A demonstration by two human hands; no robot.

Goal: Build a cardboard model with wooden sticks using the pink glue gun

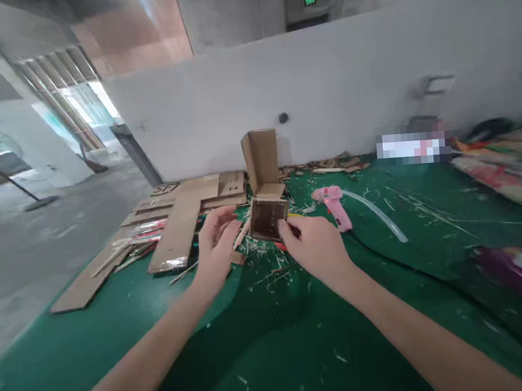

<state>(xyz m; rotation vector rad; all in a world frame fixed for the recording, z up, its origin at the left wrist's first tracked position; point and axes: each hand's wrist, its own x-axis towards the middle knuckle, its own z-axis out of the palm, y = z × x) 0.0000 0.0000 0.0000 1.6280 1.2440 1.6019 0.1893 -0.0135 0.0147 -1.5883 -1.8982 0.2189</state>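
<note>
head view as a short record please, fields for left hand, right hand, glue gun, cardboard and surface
left hand: open, fingers bent, nothing seen in it
right hand: holding small dark square piece, thumb on its face
glue gun: pink, lying to the right of the square piece
cardboard: flat strips at left; folded cardboard standing near the wall
surface: green table, littered with scraps
</note>
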